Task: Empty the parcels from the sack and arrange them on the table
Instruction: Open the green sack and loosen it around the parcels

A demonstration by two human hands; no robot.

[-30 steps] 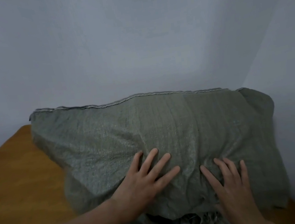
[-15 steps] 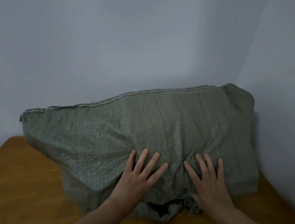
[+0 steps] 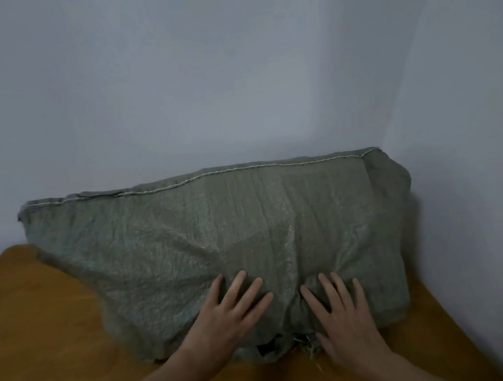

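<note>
Both hands lie flat with fingers spread on a grey-green woven sack (image 3: pixel 217 235), left hand (image 3: pixel 227 316) and right hand (image 3: pixel 343 315) side by side, gripping nothing. It lies bulging on the wooden table (image 3: pixel 39 327), stitched seam toward the wall (image 3: pixel 228 66). Its frayed mouth (image 3: pixel 282 345) faces the person (no parcels visible yet). A sound approach would be to pinch the mouth's rim open, then draw parcels toward the near edge. Bare tabletop lies left and in front; on the right the sack sits near the side wall
</note>
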